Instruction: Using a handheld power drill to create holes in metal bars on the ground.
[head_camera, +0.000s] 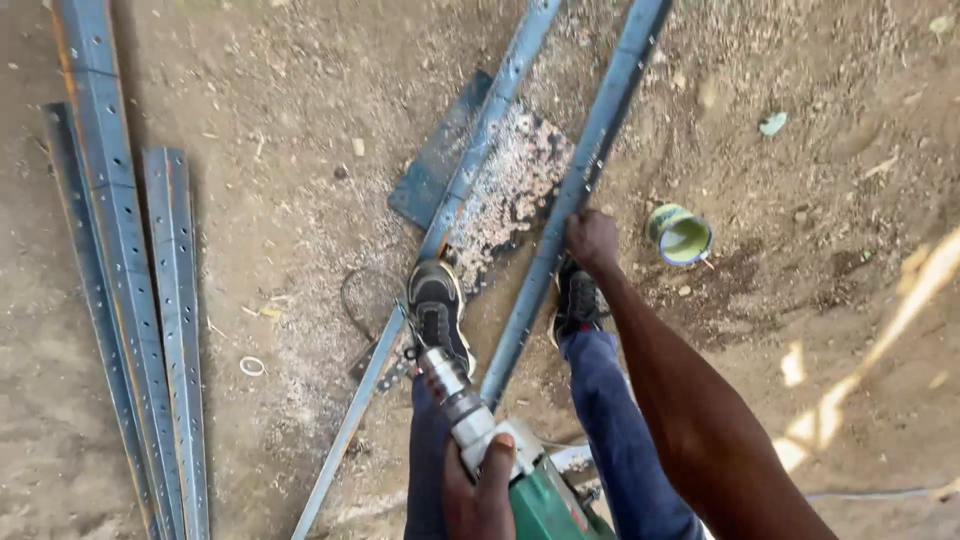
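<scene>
The left hand (478, 495) is sitting at 6 o'clock in the picture. Its fingers are wrapping tight around a green drill (510, 460). The drill's silver tip is pointing up toward 11 o'clock, just beside the left shoe (437, 310).

The right hand (592, 240) is reaching out near the middle. Its fingers are clenching the right bar (580, 185), a long blue metal strip with holes. This bar is running from 6 o'clock up to 1 o'clock. The right shoe (577, 300) is standing on it, just below the hand.

A left bar (470, 165) is lying beside it, and the left shoe is stepping on that one. Both bars are crossing a flat plate (505, 185) covered in shavings.

More bars (140, 300) are lying in a pile at 9 o'clock. A small can (681, 236) is sitting on the dirt ground (820, 200) at 3 o'clock from the right hand.
</scene>
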